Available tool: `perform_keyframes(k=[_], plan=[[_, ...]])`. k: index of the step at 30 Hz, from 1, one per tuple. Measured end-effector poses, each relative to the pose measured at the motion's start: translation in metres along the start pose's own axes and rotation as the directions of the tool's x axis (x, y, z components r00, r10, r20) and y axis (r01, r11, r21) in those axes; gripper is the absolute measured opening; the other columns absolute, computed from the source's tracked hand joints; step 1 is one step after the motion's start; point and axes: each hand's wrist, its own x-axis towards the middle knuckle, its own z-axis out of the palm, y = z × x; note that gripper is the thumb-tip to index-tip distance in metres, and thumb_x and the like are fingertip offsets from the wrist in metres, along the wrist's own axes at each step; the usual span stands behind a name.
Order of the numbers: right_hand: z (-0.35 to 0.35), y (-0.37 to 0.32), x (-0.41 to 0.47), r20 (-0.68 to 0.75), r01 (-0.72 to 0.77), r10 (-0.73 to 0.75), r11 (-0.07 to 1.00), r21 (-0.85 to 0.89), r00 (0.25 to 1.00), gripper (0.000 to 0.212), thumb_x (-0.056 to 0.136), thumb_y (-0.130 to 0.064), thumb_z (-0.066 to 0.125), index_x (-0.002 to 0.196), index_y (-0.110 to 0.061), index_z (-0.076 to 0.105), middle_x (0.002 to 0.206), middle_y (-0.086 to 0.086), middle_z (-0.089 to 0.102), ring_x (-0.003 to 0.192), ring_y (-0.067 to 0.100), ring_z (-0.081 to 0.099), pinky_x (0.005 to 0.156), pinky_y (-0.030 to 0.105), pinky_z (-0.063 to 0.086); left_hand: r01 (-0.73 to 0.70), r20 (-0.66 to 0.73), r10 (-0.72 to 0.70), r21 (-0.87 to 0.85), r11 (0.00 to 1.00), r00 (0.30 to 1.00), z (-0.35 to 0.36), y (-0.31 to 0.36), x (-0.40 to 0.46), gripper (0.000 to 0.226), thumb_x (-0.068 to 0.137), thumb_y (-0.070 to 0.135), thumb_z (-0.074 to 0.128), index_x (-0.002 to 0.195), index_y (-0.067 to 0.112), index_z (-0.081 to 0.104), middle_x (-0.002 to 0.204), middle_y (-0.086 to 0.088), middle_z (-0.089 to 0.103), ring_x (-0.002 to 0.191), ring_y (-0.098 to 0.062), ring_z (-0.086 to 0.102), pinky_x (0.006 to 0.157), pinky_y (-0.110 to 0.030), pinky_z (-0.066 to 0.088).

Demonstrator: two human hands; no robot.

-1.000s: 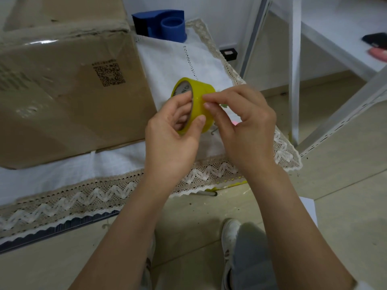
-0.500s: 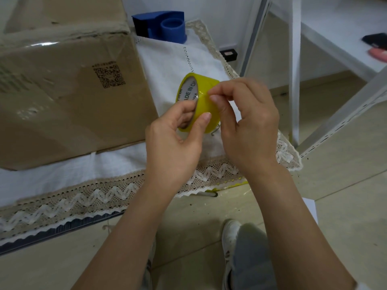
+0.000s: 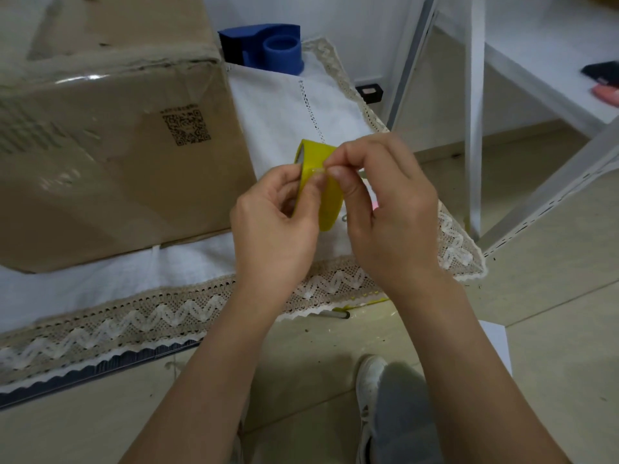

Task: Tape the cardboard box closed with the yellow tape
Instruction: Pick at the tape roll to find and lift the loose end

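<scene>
A roll of yellow tape (image 3: 330, 202) is held upright in front of me, above the white cloth. My left hand (image 3: 274, 226) grips the roll from the left, thumb on its outer band. My right hand (image 3: 385, 202) pinches at the tape's surface near the top with thumb and forefinger, where a small clear edge shows. The large cardboard box (image 3: 110, 142) stands on the cloth at the left, a QR code printed on its near side and clear tape shining along its top edge. Both hands are to the right of the box, apart from it.
A blue tape dispenser (image 3: 264, 48) sits behind the box at the back. The low table has a white cloth with lace trim (image 3: 187, 313). White shelf legs (image 3: 474, 112) rise at the right. A pen (image 3: 335, 315) lies on the floor near my shoe (image 3: 368, 380).
The roll has turned so its yellow outer band faces me more than its printed core. My right thumb and forefinger have closed on the tape's edge near the top.
</scene>
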Motion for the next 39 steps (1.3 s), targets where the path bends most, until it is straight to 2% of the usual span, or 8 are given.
perform_keyframes(k=[5, 10, 14, 16, 21, 23, 29, 39], plan=[[-0.002, -0.003, 0.004, -0.012, 0.005, -0.004, 0.999, 0.047, 1.0, 0.012, 0.095, 0.0, 0.058, 0.091, 0.003, 0.068, 0.092, 0.005, 0.06, 0.087, 0.006, 0.052, 0.083, 0.014, 0.043, -0.051, -0.036, 0.052, 0.018, 0.999, 0.998, 0.001, 0.005, -0.002, 0.022, 0.092, 0.021, 0.067, 0.111, 0.02, 0.058, 0.062, -0.002, 0.067, 0.057, -0.007, 0.059, 0.057, -0.03, 0.051], [-0.003, -0.007, 0.005, -0.026, 0.061, -0.061, 0.998, 0.015, 0.998, 0.01, 0.094, 0.003, 0.06, 0.091, 0.003, 0.069, 0.091, 0.011, 0.062, 0.087, 0.007, 0.052, 0.083, 0.013, 0.042, -0.103, 0.009, 0.103, 0.014, 0.995, 0.995, 0.001, 0.01, -0.002, 0.014, 0.095, 0.014, 0.063, 0.101, 0.027, 0.061, 0.052, 0.006, 0.055, 0.045, -0.003, 0.042, 0.049, -0.014, 0.036], [0.0, -0.01, 0.005, -0.029, -0.074, 0.076, 0.995, 0.064, 0.997, 0.008, 0.092, -0.002, 0.065, 0.1, -0.003, 0.068, 0.093, 0.009, 0.063, 0.087, 0.013, 0.059, 0.084, 0.016, 0.044, -0.022, -0.013, 0.021, -0.075, 0.997, 1.0, 0.003, 0.007, -0.003, 0.022, 0.093, 0.013, 0.065, 0.084, 0.033, 0.063, 0.069, 0.004, 0.069, 0.058, -0.006, 0.056, 0.057, -0.02, 0.045], [-0.003, -0.013, 0.008, -0.051, -0.218, 0.231, 0.958, 0.189, 0.972, 0.028, 0.092, -0.011, 0.068, 0.118, -0.015, 0.058, 0.099, 0.009, 0.062, 0.091, 0.018, 0.062, 0.087, 0.024, 0.048, 0.021, -0.025, -0.024, -0.107, 0.994, 0.999, 0.002, 0.006, -0.004, 0.018, 0.093, 0.015, 0.065, 0.084, 0.031, 0.065, 0.071, 0.005, 0.072, 0.063, -0.008, 0.061, 0.06, -0.026, 0.05], [-0.012, -0.007, 0.014, -0.013, -0.462, 0.487, 0.836, 0.296, 0.873, 0.023, 0.098, -0.024, 0.058, 0.121, -0.026, 0.055, 0.11, -0.002, 0.062, 0.095, 0.001, 0.06, 0.087, 0.025, 0.051, 0.08, -0.062, -0.087, -0.115, 0.99, 0.994, 0.0, 0.01, -0.001, 0.01, 0.094, 0.024, 0.063, 0.085, 0.027, 0.065, 0.071, 0.006, 0.072, 0.061, -0.005, 0.062, 0.057, -0.023, 0.05], [-0.012, -0.008, 0.011, 0.031, -0.455, 0.469, 0.837, 0.305, 0.883, 0.014, 0.098, -0.018, 0.057, 0.112, -0.023, 0.058, 0.107, -0.007, 0.064, 0.096, -0.001, 0.06, 0.084, 0.019, 0.049, 0.126, -0.074, -0.136, -0.131, 0.983, 0.988, 0.0, 0.013, -0.001, 0.012, 0.095, 0.027, 0.062, 0.083, 0.029, 0.065, 0.069, 0.008, 0.072, 0.06, -0.003, 0.062, 0.055, -0.021, 0.05], [-0.012, -0.003, 0.002, 0.147, -0.218, 0.186, 0.946, 0.241, 0.971, 0.012, 0.08, -0.002, 0.063, 0.086, -0.012, 0.066, 0.104, 0.004, 0.068, 0.109, 0.018, 0.063, 0.096, 0.04, 0.049, 0.151, -0.115, -0.168, -0.143, 0.978, 0.979, 0.0, 0.017, 0.002, 0.015, 0.095, 0.028, 0.062, 0.081, 0.026, 0.067, 0.068, 0.005, 0.066, 0.059, -0.004, 0.055, 0.052, -0.016, 0.046], [-0.007, 0.003, 0.001, 0.117, -0.219, 0.197, 0.95, 0.221, 0.973, 0.029, 0.087, -0.006, 0.072, 0.116, -0.01, 0.071, 0.104, 0.005, 0.071, 0.1, 0.013, 0.065, 0.09, 0.024, 0.05, 0.187, -0.083, -0.198, -0.12, 0.975, 0.977, 0.001, 0.02, -0.001, 0.023, 0.095, 0.037, 0.06, 0.077, 0.026, 0.07, 0.07, 0.001, 0.063, 0.064, -0.005, 0.054, 0.058, -0.021, 0.047]])
